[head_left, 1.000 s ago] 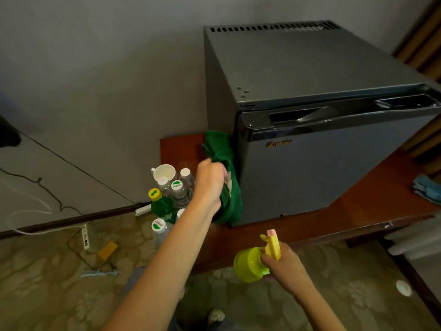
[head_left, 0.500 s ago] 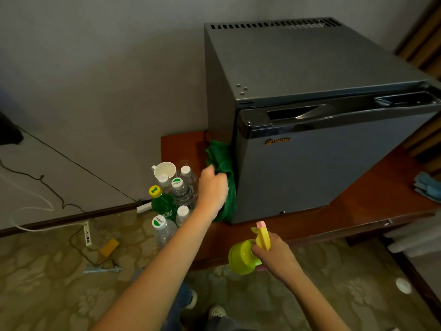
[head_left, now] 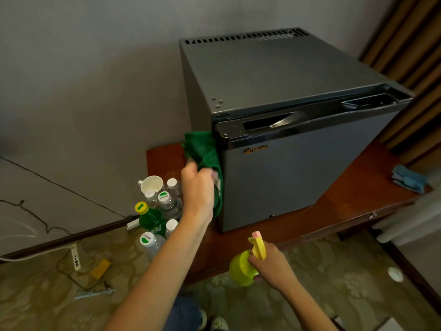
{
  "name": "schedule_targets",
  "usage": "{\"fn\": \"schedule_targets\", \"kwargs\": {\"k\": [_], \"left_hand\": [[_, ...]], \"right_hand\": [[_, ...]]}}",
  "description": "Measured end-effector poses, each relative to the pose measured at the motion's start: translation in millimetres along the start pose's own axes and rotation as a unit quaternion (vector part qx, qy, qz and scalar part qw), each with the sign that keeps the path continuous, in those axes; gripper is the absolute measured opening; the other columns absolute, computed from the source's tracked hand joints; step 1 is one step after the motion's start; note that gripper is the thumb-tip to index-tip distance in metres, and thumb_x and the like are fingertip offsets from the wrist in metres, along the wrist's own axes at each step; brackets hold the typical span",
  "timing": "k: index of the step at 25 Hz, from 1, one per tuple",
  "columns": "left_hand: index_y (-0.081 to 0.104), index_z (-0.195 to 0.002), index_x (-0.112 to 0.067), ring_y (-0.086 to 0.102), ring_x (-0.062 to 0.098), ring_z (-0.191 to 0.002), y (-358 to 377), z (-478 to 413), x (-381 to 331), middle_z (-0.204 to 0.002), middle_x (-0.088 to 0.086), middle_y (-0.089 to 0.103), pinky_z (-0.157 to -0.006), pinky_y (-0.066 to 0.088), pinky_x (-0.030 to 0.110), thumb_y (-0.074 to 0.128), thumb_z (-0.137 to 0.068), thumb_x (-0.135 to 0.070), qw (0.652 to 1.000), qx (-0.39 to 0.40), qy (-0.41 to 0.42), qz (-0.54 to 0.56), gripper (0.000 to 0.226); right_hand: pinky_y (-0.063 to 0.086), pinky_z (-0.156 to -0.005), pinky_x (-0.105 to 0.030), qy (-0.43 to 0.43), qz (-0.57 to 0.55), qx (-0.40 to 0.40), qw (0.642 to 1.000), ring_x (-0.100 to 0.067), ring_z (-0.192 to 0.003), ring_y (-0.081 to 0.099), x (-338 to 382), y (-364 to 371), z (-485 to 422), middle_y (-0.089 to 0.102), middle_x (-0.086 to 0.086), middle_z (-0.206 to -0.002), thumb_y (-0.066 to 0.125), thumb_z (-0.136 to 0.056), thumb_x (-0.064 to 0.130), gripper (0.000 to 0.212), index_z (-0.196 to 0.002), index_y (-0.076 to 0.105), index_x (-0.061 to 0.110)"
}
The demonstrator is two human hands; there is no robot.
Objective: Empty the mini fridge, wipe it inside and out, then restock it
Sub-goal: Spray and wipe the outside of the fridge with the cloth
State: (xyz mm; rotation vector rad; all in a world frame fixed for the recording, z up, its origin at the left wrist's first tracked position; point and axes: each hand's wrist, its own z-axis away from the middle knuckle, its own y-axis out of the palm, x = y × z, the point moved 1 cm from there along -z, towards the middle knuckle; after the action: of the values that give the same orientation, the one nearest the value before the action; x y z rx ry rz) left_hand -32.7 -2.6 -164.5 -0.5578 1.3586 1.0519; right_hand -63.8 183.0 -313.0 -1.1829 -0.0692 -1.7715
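The grey mini fridge (head_left: 298, 96) stands shut on a low reddish wooden table (head_left: 346, 206). My left hand (head_left: 198, 189) grips a green cloth (head_left: 202, 149) and holds it against the fridge's left side wall near the front corner. My right hand (head_left: 272, 266) holds a yellow-green spray bottle (head_left: 243, 268) by its trigger head, low in front of the table edge. Several water bottles (head_left: 167, 201), a green bottle with a yellow cap (head_left: 148, 218) and a white cup (head_left: 151, 185) stand on the floor left of the table.
A blue cloth (head_left: 408, 179) lies on the table's right end. A power strip (head_left: 76, 256) with cables, a yellow sponge (head_left: 100, 271) and a small white round object (head_left: 395, 274) lie on the patterned carpet. A wall is behind, curtains at the right.
My left hand with the green cloth has moved along the fridge's left side, and the cloth now reaches higher up it. The right hand has kept hold of the spray bottle.
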Motion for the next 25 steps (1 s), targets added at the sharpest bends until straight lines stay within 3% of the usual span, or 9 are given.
{"fn": "schedule_targets", "kwargs": {"k": [2,5,8,11,14,16,19,22,25], "left_hand": [[0.054,-0.07,-0.014,0.048,0.014,-0.061,8.7,12.9,-27.1,-0.055,-0.006,0.056,-0.061,0.04,0.029,0.04,-0.079,0.016,0.997,-0.019,0.051,0.053,0.034],[0.054,-0.075,-0.013,0.057,0.015,-0.062,9.9,34.0,-41.1,-0.055,-0.006,0.063,-0.069,0.049,0.033,0.033,-0.081,0.019,0.987,-0.056,0.04,0.147,0.038],[0.048,-0.078,-0.009,0.053,0.016,-0.055,0.8,53.4,-20.8,-0.058,0.003,0.055,-0.057,0.051,0.026,0.037,-0.077,0.011,0.974,-0.056,-0.029,0.22,0.023],[0.054,-0.082,-0.007,0.06,0.023,-0.07,2.0,67.8,13.6,-0.069,0.007,0.062,-0.069,0.055,0.033,0.03,-0.078,0.011,0.964,-0.018,-0.093,0.248,0.03],[0.06,-0.084,-0.006,0.066,0.027,-0.081,23.8,69.7,61.0,-0.08,0.011,0.068,-0.075,0.055,0.041,0.035,-0.068,0.005,0.943,0.03,-0.216,0.253,0.031],[0.06,-0.089,-0.005,0.062,0.03,-0.085,46.0,68.0,95.0,-0.085,0.014,0.067,-0.078,0.05,0.044,0.036,-0.066,0.001,0.92,0.034,-0.314,0.232,0.034],[0.061,-0.096,-0.003,0.058,0.035,-0.094,92.0,69.7,136.5,-0.097,0.018,0.064,-0.094,0.042,0.051,0.036,-0.064,-0.003,0.882,0.063,-0.427,0.19,0.041],[0.059,-0.096,0.0,0.055,0.037,-0.093,148.7,64.5,171.1,-0.096,0.019,0.062,-0.103,0.034,0.052,0.034,-0.064,-0.004,0.855,0.087,-0.477,0.184,0.041],[0.057,-0.107,0.002,0.054,0.039,-0.096,206.0,54.3,199.3,-0.104,0.022,0.061,-0.102,0.033,0.052,0.034,-0.067,-0.005,0.837,0.117,-0.505,0.175,0.047]], "right_hand": [[0.057,-0.052,-0.027,-0.01,-0.004,-0.014,1.0,-0.022,-0.083,0.065,4.0,-5.3,-2.2,0.054,-0.011,-0.107,0.063,-0.084,0.014,0.035,-0.117,0.056,0.022],[0.058,-0.053,-0.032,-0.016,-0.014,-0.031,0.999,-0.024,-0.08,0.066,12.2,-18.6,-9.3,0.057,-0.014,-0.103,0.063,-0.083,0.015,0.027,-0.108,0.06,0.024],[0.05,-0.045,-0.019,-0.015,-0.013,-0.043,0.999,-0.019,-0.068,0.065,21.0,-35.5,-15.8,0.06,-0.014,-0.095,0.062,-0.085,0.013,0.016,-0.089,0.054,0.026],[0.039,-0.039,-0.009,-0.002,-0.017,-0.076,0.997,-0.004,-0.053,0.059,16.8,-58.3,-21.2,0.061,-0.008,-0.08,0.062,-0.087,0.011,0.008,-0.086,0.055,0.016],[0.034,-0.036,-0.008,0.017,-0.01,-0.111,0.994,0.002,-0.041,0.054,0.0,-85.3,-22.0,0.058,-0.004,-0.067,0.06,-0.089,0.012,0.01,-0.08,0.055,0.009],[0.034,-0.039,-0.01,0.024,0.004,-0.145,0.989,-0.001,-0.049,0.054,-11.9,-110.7,-21.2,0.06,-0.004,-0.073,0.061,-0.087,0.015,0.007,-0.086,0.057,0.009],[0.036,-0.044,-0.014,0.036,0.03,-0.186,0.981,-0.009,-0.064,0.058,-37.2,-160.2,-21.8,0.063,-0.007,-0.089,0.062,-0.086,0.022,0.022,-0.105,0.061,0.011],[0.038,-0.041,-0.01,0.045,0.043,-0.209,0.976,-0.009,-0.058,0.06,-59.5,-218.5,-30.3,0.062,-0.008,-0.091,0.062,-0.086,0.022,0.023,-0.107,0.061,0.013],[0.047,-0.044,-0.017,0.05,0.074,-0.212,0.973,-0.013,-0.057,0.064,-74.1,-279.6,-49.7,0.061,-0.011,-0.094,0.061,-0.087,0.025,0.02,-0.101,0.06,0.011]]}}
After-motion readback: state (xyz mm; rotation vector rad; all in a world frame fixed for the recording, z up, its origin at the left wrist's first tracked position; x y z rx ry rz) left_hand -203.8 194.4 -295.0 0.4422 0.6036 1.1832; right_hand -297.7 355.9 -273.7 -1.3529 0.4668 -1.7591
